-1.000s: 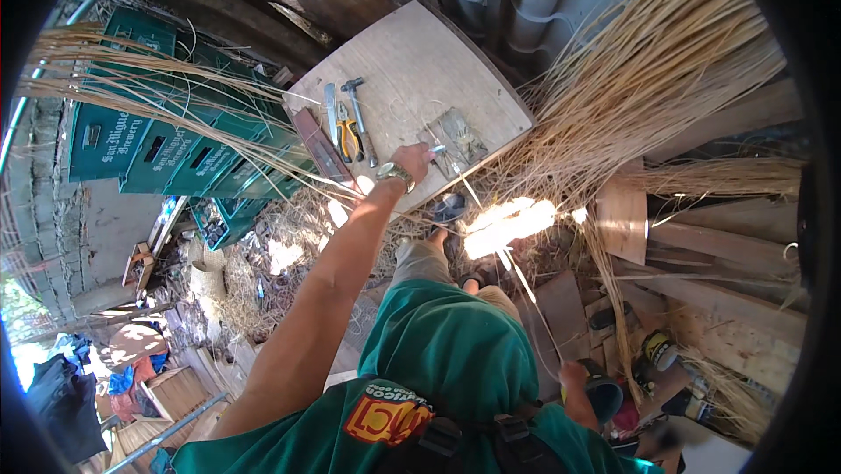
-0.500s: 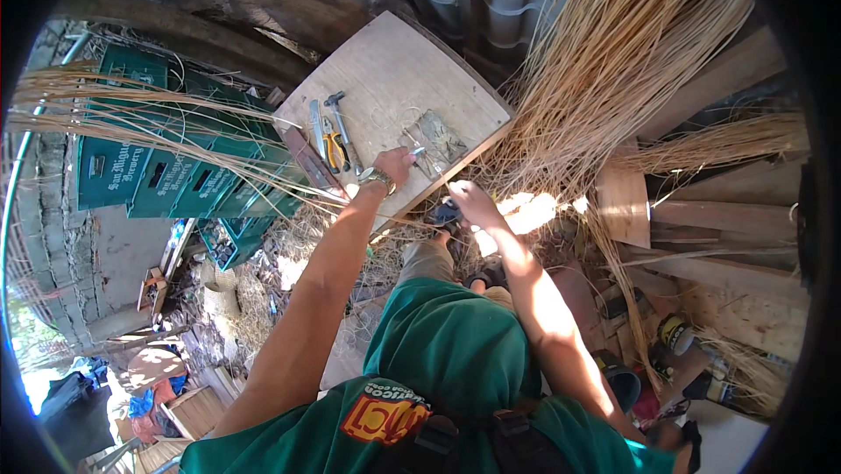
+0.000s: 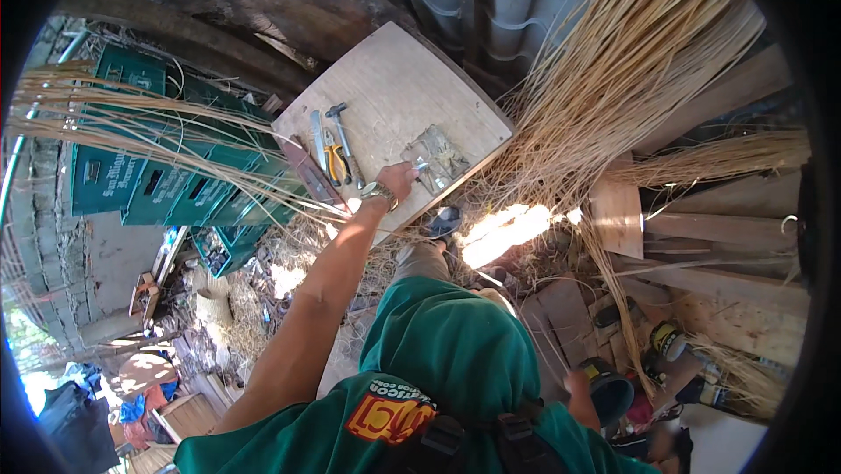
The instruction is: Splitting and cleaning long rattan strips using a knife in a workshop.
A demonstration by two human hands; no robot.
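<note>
My left hand (image 3: 399, 180) is closed at the near right part of a wooden board (image 3: 385, 71), its fingertips at a small metal piece (image 3: 420, 164). What they pinch is too small to make out. Beside them lies a flat grey block (image 3: 438, 146) with fibre shavings. My right hand (image 3: 579, 395) is closed low at my right side, next to a dark bucket (image 3: 608, 389). From it a thin pale strip (image 3: 552, 343) runs up toward the board. A hammer (image 3: 341, 128), yellow-handled pliers (image 3: 334, 159) and a knife (image 3: 317, 134) lie left of my left hand.
Long loose strands (image 3: 631, 53) hang in a thick bundle at the right. Green crates (image 3: 166, 180) stand at the left, with more strands (image 3: 158, 110) across them. Wooden planks (image 3: 718, 222) lean at the right. Fibre scraps (image 3: 250, 307) litter the ground near my foot (image 3: 445, 222).
My right hand has swung from the board's near edge back and down to my right side, beside the bucket. My left hand stays at the metal piece on the board.
</note>
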